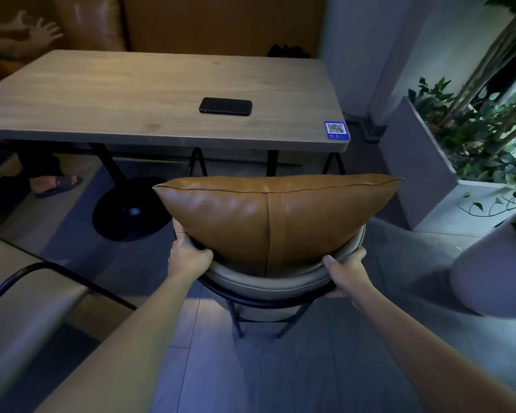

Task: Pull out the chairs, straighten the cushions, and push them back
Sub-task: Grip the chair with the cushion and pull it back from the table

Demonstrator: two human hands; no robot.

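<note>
A chair (pixel 265 283) with a curved grey padded backrest and thin black legs stands in front of me, pulled away from the wooden table (pixel 125 93). A tan leather cushion (pixel 251 222) leans upright against the inside of the backrest, its top edge level and a strap running down its middle. My left hand (pixel 188 257) grips the backrest's left end. My right hand (pixel 347 275) grips its right end. The chair's seat is hidden behind the cushion and backrest.
A black phone (pixel 225 106) and a blue QR sticker (pixel 336 130) lie on the table. Another chair (pixel 21 296) stands at my left. Another person sits at the far left, hands (pixel 39 31) raised, sandalled foot (pixel 55 183) under the table. A planter (pixel 423 162) stands on the right.
</note>
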